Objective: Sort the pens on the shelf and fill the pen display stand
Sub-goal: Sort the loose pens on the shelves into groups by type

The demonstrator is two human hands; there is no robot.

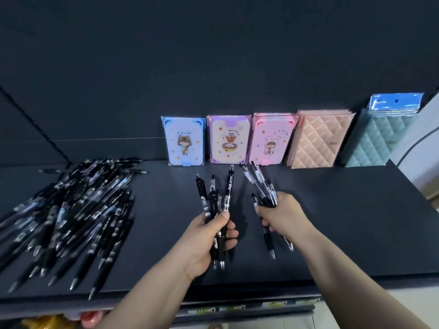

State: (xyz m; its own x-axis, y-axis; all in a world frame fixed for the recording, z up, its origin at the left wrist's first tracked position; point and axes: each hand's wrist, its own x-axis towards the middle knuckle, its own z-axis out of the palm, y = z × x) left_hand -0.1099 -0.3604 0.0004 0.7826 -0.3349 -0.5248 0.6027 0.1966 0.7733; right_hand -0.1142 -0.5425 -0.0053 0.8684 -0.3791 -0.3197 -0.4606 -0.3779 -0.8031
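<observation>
Head view: the left hand (209, 236) has its grip closed round a fistful of black pens (228, 188). The right hand (282, 214) grips a second bunch (259, 184). Both are over the dark shelf (344, 222). A heap of pens (78, 210) lies at its left end.

The dark shelf (344, 222) has a big messy heap of black pens (71, 214) on its left side. At the back, five packs stand side by side: a blue pack (184, 141), a purple pack (229, 140), a pink pack (272, 141), a peach padded pack (318, 141) and a green-blue padded pack (380, 138).
</observation>
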